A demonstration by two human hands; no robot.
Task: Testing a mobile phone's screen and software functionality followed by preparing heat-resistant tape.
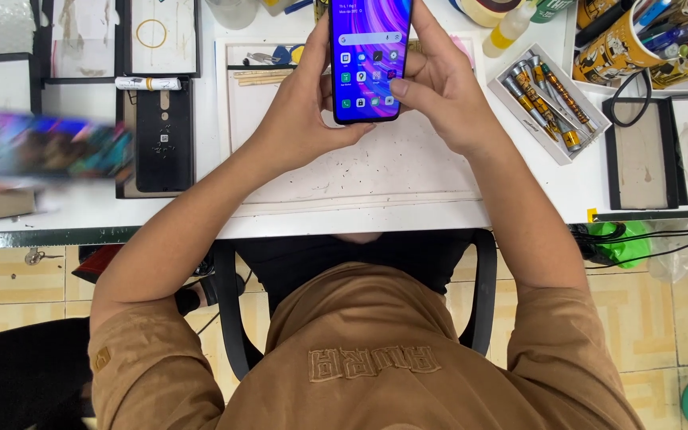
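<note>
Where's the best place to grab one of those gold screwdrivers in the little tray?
Probably the thick gold handle of a screwdriver, coming from above: they lie flat and close together in the open white tray, so the tray walls block a sideways grip.

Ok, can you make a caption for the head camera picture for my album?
Two hands, left hand and right hand, hold a lit smartphone above a white work mat, beside a tray of screwdrivers.

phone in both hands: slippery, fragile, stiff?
The phone looks like a stiff flat slab; it shows no bend between the left hand and right hand. Its glossy lit screen suggests a slippery, probably breakable face. Thin, so likely light.
</note>
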